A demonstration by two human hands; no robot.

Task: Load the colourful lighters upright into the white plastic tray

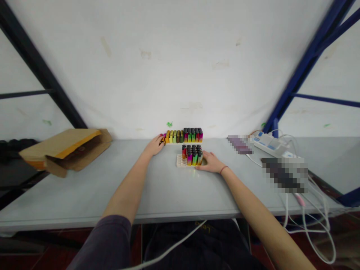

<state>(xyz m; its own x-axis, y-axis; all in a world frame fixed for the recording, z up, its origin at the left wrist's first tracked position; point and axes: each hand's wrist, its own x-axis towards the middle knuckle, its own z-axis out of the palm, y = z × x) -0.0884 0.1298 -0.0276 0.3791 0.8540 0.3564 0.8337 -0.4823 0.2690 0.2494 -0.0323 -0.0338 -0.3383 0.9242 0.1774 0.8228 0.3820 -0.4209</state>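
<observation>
My left hand [154, 146] is at the left end of the back row, its fingers closed on a lighter [162, 141] that they partly hide. That back row holds yellow and dark lighters [174, 137], joined on the right by a block of multicoloured lighters with black tops [193, 135]. In front stands a pale tray with round holes [180, 161], its left front holes bare and several upright multicoloured lighters [192, 155] filling the rest. My right hand [211, 162] wraps the tray's right end, thumb at the front and fingers against the right side.
An opened cardboard box [70, 146] lies on the left of the grey table [180, 198]. On the right are a white power strip [271, 144], blurred-out devices [284, 174] and loose white cables [305, 225]. Behind rises a white wall [180, 75], with a blue metal frame [298, 71] at right.
</observation>
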